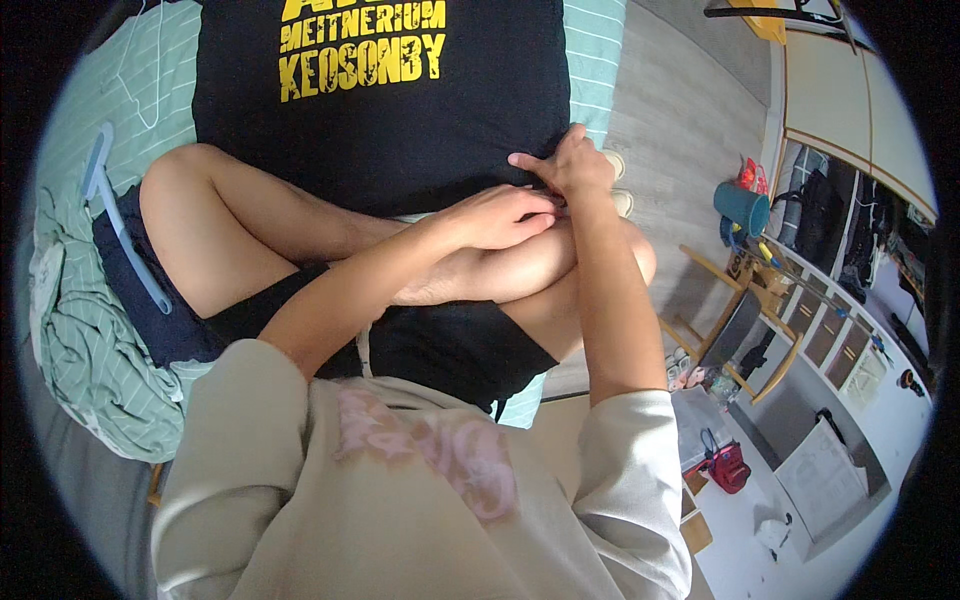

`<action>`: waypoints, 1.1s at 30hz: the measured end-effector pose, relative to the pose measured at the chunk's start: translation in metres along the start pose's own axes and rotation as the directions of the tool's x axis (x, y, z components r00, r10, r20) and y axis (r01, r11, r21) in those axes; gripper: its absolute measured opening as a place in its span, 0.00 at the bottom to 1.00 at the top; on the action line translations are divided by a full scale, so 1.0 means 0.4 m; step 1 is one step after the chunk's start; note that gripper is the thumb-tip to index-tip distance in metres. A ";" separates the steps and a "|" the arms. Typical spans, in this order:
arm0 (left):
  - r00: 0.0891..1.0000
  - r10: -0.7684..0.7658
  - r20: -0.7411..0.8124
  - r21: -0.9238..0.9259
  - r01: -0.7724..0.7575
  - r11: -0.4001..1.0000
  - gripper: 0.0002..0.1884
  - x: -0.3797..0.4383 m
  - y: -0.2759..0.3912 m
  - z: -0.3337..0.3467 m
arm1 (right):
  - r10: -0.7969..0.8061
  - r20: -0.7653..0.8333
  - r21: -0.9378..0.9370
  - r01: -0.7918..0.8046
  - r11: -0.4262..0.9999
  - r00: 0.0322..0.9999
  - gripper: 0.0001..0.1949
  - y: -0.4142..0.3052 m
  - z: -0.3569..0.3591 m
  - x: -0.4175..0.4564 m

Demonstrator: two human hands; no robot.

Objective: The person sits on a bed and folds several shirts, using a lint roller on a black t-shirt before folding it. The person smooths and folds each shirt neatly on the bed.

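A black T-shirt (360, 142) with yellow printed lettering lies spread on the bed, in front of my crossed legs. My right hand (581, 166) is at its near right corner, thumb and fingers apart around the fabric's edge; a fold seems to be pinched below the palm. Just left of it, my left hand (514, 216) reaches across my shin to the same corner, its fingertips close to the cloth and partly hidden by the right wrist. Whether the left fingers grip the fabric is unclear.
A light blue plastic clothes hanger (124, 232) rests on dark blue cloth (150, 300) at left. A white hanger (142, 90) lies on the striped green bedsheet (596, 67). Right of the bed are slippers (622, 202), a wooden chair (731, 330) and a teal bin (742, 208).
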State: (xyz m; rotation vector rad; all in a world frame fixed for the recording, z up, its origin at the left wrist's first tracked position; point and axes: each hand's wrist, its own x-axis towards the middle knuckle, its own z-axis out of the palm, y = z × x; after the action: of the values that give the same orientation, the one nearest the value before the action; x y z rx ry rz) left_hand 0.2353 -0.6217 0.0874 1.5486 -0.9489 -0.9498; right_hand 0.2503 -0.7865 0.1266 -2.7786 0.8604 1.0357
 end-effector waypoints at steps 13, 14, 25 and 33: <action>0.971 -0.088 -0.222 0.724 0.224 0.653 0.70 0.001 -0.102 -0.107 | -0.183 0.017 0.267 0.172 0.948 0.983 0.47 0.112 0.019 0.072; 0.970 -0.116 -0.212 0.733 0.236 0.638 0.70 -0.001 -0.101 -0.104 | -0.175 0.032 0.278 0.159 0.947 0.984 0.47 0.105 0.017 0.067; 0.975 0.021 -0.220 0.726 0.149 0.671 0.45 0.035 -0.043 -0.153 | -0.147 0.095 0.050 0.143 0.988 0.985 0.48 0.082 -0.016 0.098; 0.904 0.296 -0.310 0.863 0.137 0.486 0.19 0.302 -0.079 -0.419 | -0.151 -0.026 0.257 0.153 0.954 0.988 0.43 0.117 -0.106 0.216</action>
State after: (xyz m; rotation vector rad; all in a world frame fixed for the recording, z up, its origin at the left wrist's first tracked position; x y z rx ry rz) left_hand 0.4382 -0.6684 0.0687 2.4098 -1.2495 0.0890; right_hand 0.3045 -0.8777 0.1127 -2.5818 0.7106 0.8255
